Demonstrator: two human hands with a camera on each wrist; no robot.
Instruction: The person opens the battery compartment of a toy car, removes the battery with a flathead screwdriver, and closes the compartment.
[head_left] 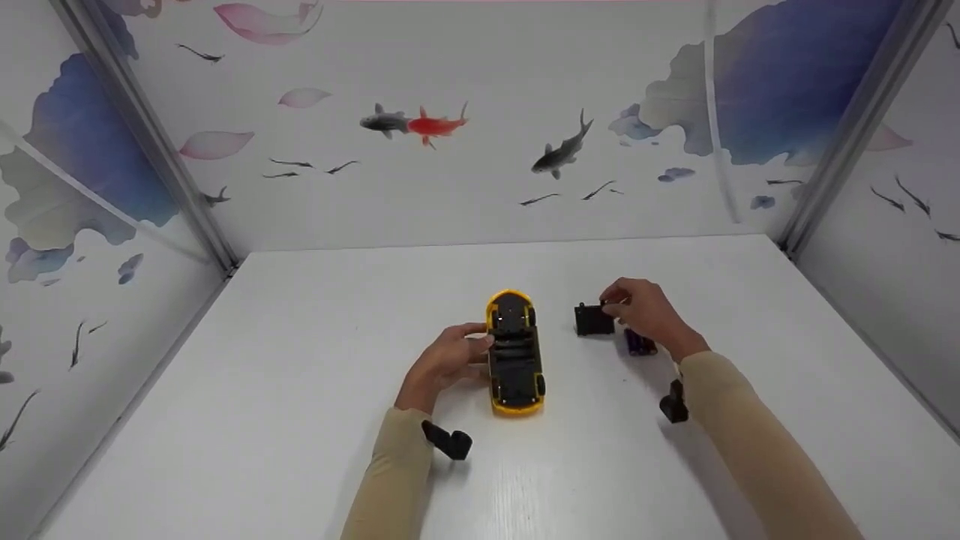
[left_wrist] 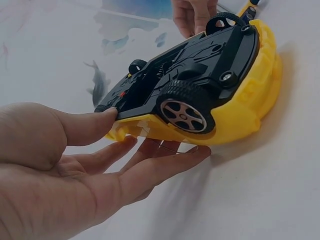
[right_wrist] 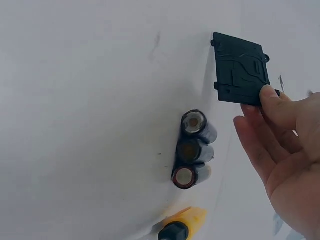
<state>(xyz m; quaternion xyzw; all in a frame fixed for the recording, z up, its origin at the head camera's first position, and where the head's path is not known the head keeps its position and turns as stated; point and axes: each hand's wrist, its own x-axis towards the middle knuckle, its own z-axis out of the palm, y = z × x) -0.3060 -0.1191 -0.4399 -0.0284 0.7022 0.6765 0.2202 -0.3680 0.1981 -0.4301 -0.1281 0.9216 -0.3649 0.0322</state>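
A yellow toy car [head_left: 516, 373] is turned underside up, its black chassis and wheels showing. My left hand [head_left: 448, 355] grips it by the side, thumb on the chassis edge and fingers beneath the yellow body [left_wrist: 240, 117]. An uncovered battery compartment [left_wrist: 150, 82] shows in the middle of the chassis in the left wrist view. To the car's right, my right hand [head_left: 643, 306] pinches a black battery cover [right_wrist: 241, 69] with small tabs by one corner. Under that hand, three batteries [right_wrist: 192, 150] sit side by side on the table, partly hidden in the head view.
A yellow object with a black end [right_wrist: 185, 224] lies near the batteries, only partly in view. The white table [head_left: 300, 435] is walled by printed panels [head_left: 465, 195] at the back and both sides. Each wrist carries a small black camera [head_left: 448, 441].
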